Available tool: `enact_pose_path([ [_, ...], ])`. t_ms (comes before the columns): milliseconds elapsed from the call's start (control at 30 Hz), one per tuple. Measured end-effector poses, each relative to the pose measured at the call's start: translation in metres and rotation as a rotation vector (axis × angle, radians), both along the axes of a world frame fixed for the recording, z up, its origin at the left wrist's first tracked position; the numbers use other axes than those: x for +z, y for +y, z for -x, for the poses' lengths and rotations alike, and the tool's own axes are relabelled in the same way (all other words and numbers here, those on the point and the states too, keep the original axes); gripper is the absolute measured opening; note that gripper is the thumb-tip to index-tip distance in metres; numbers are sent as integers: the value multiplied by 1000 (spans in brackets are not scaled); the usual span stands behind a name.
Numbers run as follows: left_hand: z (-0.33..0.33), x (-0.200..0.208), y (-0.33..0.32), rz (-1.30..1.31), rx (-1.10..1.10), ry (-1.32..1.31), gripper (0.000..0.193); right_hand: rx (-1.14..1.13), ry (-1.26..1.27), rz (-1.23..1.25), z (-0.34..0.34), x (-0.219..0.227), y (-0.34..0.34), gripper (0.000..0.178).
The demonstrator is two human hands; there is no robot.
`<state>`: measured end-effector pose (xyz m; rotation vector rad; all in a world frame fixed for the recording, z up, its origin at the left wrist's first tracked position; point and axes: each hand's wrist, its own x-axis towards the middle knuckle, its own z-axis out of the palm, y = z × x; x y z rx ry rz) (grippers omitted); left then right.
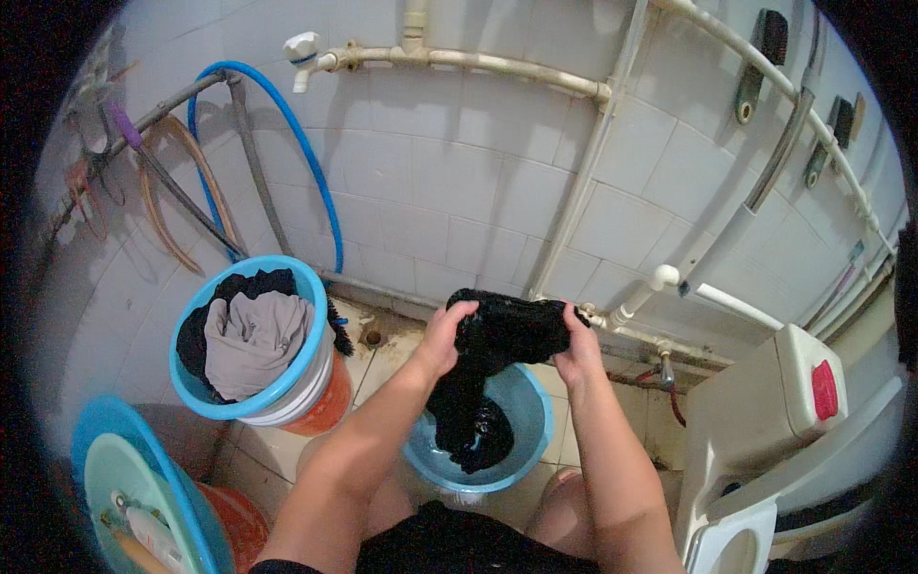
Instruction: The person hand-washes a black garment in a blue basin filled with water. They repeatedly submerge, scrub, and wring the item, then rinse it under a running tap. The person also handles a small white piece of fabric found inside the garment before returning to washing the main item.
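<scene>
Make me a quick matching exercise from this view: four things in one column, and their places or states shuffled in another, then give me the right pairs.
Column one
1. Held cloth
2. Grey cloth
3. Blue hose
4. Tap

Column two
A. heaped in a tub at left
B. fitted at the end of a wall pipe
C. black, hanging over a basin
D. arched against the wall, upper left

Right pairs: 1-C, 2-A, 3-D, 4-B
</scene>
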<state>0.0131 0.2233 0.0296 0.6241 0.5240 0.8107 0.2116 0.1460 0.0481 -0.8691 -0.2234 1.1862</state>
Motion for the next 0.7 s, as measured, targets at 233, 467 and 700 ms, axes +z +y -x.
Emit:
enact_pose_path([
  [233,-30,-28,14,287,187,-93,28,164,-157,15,52,-2,0,31],
  [467,-53,-36,-3,-60,258,307,29,-15,60,230,21,-35,10,34],
  [700,-61,-69,-2,-681,17,714,35,147,-121,288,39,-25,10,51],
])
